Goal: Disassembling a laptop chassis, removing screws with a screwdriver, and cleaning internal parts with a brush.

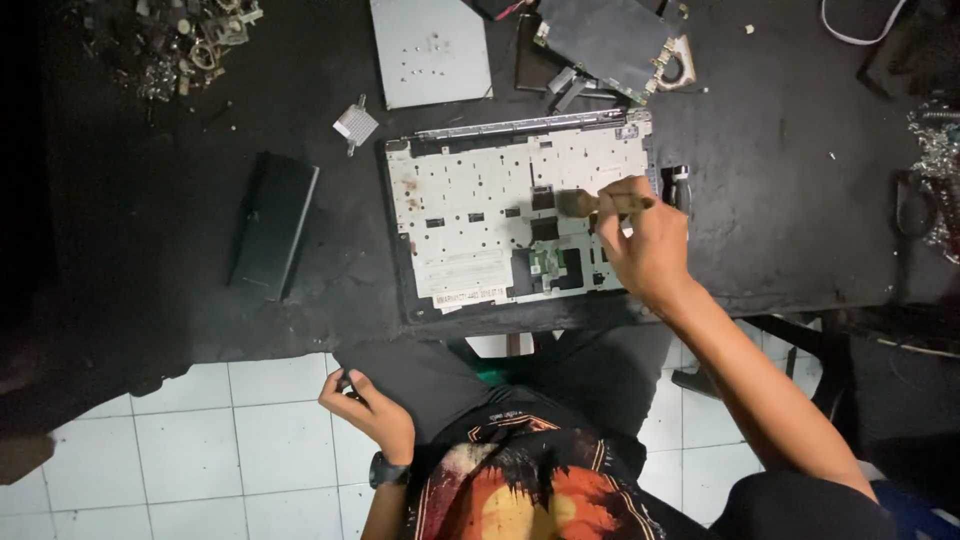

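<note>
The right hand (648, 245) is clamped on a small wooden-handled brush (598, 204), whose handle runs roughly left to right across the view, with the dark bristle tip pointing left from the fingers. That tip rests on or just above the opened laptop base with its pale metal keyboard tray (470, 215), near the right-centre of the tray, beside a few dark rectangular cut-outs; whether the bristles press the metal cannot be told. The laptop base lies straight ahead of the person, its long axis left to right, its near edge close to the front edge of the dark, grimy surface (780, 190). The right hand is by far the nearer of the two: it reaches over the right end of the tray, while the left hand (368, 405) is well apart from it, down by the person's lap, fingers curled onto the dark cloth of the knee and holding no tool

The tray looks off-white, punched with many small slots, rust-stained along its left margin, with a green patch of circuit board showing through an opening near its lower right. A dark flat rectangular battery-like slab (272, 222) lies to its left, and a grey metal cover plate (430, 50) behind it
</note>
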